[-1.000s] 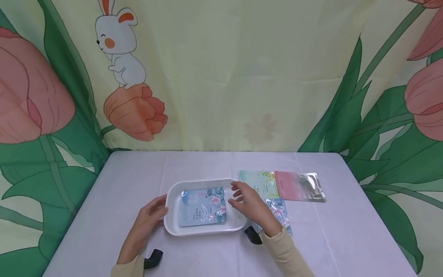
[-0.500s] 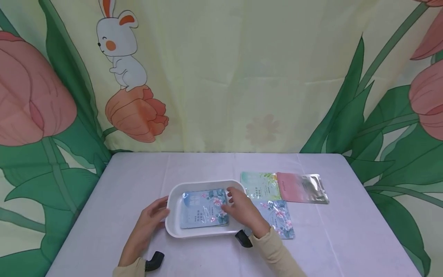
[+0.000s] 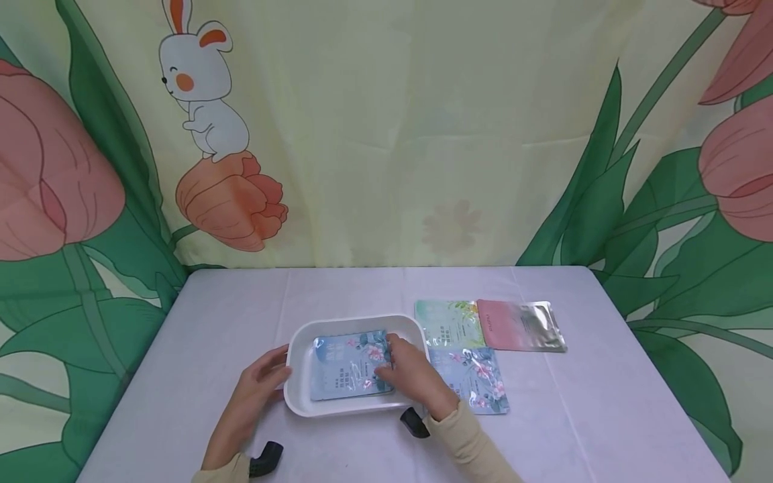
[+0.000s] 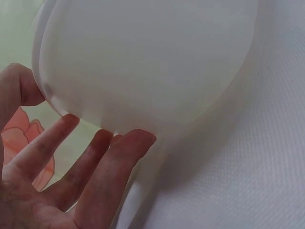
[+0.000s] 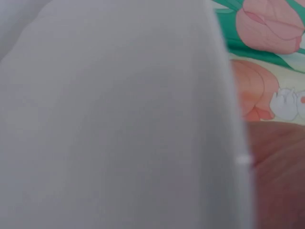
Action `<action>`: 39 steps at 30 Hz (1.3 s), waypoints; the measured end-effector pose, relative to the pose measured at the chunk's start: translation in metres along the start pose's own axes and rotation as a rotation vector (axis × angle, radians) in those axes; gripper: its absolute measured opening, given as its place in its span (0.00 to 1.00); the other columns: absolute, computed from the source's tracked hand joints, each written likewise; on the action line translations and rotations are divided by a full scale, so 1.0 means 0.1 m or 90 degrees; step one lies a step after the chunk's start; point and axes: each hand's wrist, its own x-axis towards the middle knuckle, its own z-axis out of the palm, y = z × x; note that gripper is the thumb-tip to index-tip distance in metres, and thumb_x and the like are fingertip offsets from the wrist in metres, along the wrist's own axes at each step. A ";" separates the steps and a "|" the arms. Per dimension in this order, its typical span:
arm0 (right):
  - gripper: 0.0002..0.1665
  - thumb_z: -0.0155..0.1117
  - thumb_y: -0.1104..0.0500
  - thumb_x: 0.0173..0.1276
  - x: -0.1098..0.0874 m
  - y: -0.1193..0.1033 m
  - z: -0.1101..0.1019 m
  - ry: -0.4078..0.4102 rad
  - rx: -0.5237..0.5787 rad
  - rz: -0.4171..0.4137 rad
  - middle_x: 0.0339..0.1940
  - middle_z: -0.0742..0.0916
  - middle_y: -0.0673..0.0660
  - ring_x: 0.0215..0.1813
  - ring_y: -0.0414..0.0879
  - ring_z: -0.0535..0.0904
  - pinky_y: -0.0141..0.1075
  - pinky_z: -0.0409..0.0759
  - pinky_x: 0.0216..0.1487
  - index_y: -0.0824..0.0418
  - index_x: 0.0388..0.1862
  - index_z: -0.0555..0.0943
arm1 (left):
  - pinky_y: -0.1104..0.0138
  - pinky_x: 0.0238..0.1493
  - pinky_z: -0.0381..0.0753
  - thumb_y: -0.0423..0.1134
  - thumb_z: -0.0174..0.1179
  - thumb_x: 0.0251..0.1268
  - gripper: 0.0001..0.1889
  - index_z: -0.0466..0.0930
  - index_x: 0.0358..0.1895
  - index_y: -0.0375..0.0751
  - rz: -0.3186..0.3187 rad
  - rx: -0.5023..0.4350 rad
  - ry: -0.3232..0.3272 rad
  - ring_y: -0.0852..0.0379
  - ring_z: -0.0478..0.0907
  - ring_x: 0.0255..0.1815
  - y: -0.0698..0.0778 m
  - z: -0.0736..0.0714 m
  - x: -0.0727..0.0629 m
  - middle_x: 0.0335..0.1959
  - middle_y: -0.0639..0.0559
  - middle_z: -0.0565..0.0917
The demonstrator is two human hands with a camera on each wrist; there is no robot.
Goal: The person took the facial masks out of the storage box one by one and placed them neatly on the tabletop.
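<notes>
A white tray (image 3: 296,396) stands on the table with a blue floral face mask packet (image 3: 344,369) lying in it. Whether more packets lie beneath cannot be told. My left hand (image 3: 256,386) is at the tray's left end; in the left wrist view its fingertips and thumb touch the outer wall and rim with loosely bent fingers. My right hand (image 3: 413,372) reaches over the tray's right side and pinches the packet's right edge, thumb on top. In the right wrist view the tray's pale wall (image 5: 119,119) fills most of the picture and hides the fingertips.
Right of the tray lie a green face mask packet (image 3: 449,322), a pink and silver one (image 3: 522,325), and another blue floral one (image 3: 474,379) partly behind my right hand. A white cloth covers the table (image 3: 580,416). A printed curtain (image 3: 386,134) hangs behind.
My right hand has moved left and down, from over the tray's right rim onto the packet's right edge, and its fingers have closed there. The left hand stays at the tray's left end.
</notes>
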 end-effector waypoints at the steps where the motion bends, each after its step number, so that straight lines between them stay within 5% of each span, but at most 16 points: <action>1: 0.40 0.69 0.61 0.64 0.00 0.00 0.01 0.002 -0.004 -0.003 0.57 0.81 0.71 0.54 0.57 0.80 0.54 0.80 0.58 0.77 0.69 0.64 | 0.59 0.51 0.85 0.47 0.64 0.67 0.30 0.68 0.71 0.50 0.000 0.001 0.000 0.44 0.73 0.66 0.00 0.00 0.00 0.70 0.44 0.71; 17: 0.40 0.73 0.61 0.62 0.05 0.02 0.10 0.034 -0.030 0.000 0.51 0.80 0.64 0.46 0.50 0.77 0.50 0.81 0.55 0.73 0.68 0.66 | 0.58 0.52 0.84 0.48 0.64 0.66 0.30 0.68 0.71 0.50 -0.003 -0.014 -0.007 0.45 0.75 0.64 -0.01 -0.01 0.00 0.70 0.44 0.71; 26: 0.39 0.72 0.65 0.61 0.05 0.02 0.13 0.029 0.030 -0.015 0.49 0.80 0.62 0.46 0.50 0.79 0.45 0.82 0.48 0.73 0.68 0.65 | 0.58 0.53 0.84 0.49 0.63 0.67 0.31 0.67 0.72 0.50 -0.004 -0.014 -0.013 0.45 0.74 0.65 0.00 -0.02 -0.01 0.71 0.44 0.70; 33: 0.29 0.70 0.67 0.62 0.07 0.02 0.16 0.029 0.041 -0.050 0.41 0.79 0.57 0.42 0.46 0.78 0.36 0.81 0.44 0.73 0.60 0.72 | 0.58 0.53 0.84 0.48 0.63 0.67 0.31 0.67 0.71 0.49 0.004 -0.007 -0.009 0.44 0.73 0.66 -0.01 -0.01 -0.01 0.70 0.43 0.71; 39: 0.24 0.69 0.68 0.62 0.06 0.01 0.17 0.003 0.042 -0.046 0.40 0.82 0.58 0.41 0.47 0.80 0.39 0.82 0.42 0.68 0.57 0.77 | 0.58 0.53 0.84 0.48 0.63 0.68 0.30 0.68 0.71 0.50 0.002 -0.002 -0.006 0.45 0.73 0.66 -0.01 -0.01 -0.01 0.70 0.44 0.71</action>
